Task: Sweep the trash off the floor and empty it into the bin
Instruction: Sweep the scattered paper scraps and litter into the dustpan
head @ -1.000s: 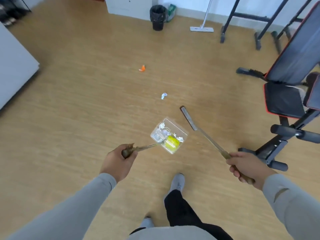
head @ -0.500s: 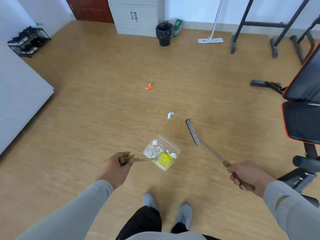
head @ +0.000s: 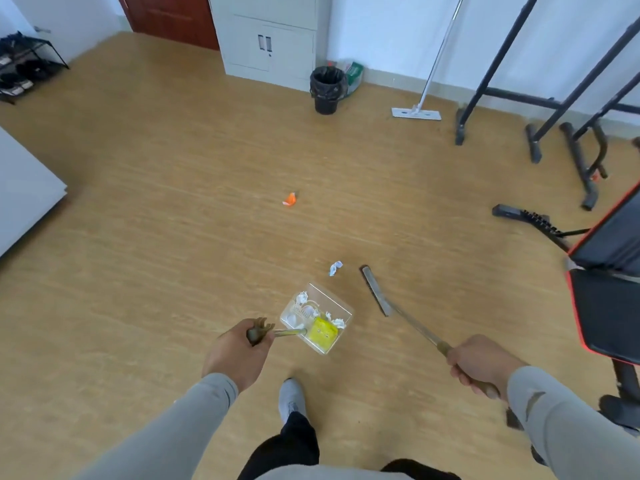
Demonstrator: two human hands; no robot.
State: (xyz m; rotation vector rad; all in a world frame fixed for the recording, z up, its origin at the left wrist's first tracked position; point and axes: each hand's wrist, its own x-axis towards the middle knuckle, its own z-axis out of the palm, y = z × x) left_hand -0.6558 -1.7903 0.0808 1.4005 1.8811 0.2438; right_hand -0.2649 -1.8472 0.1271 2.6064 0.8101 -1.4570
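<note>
1. Here, the left hand (head: 239, 358) reaches forward from a grey sleeve, its fingers curled tight round the brownish handle of a clear plastic box-shaped dustpan (head: 317, 318), which it holds out low over the wooden floor (head: 173, 237).
2. The right hand (head: 481, 363), also in a grey sleeve, has its fingers wrapped round the handle of a long thin broom with a narrow dark brush head (head: 375, 291); the shaft slants forward and to the left, and the head sits down at the floor just right of the dustpan.
3. Inside the dustpan lie a crumpled yellow wrapper (head: 322, 334) and several scrunched white paper scraps (head: 304, 306).
4. A small crumpled white paper ball (head: 335, 268) lies on the floor between the dustpan and the brush head, just ahead of both.
5. An orange scrap of trash (head: 290, 199) lies farther out on the floor, well apart from the dustpan.
6. A round black bin lined with a black bag (head: 327, 88) stands by the far wall, beside a white metal cabinet (head: 273, 39); its contents cannot be made out.
7. One grey shoe (head: 291, 398) stands between the arms.
</note>
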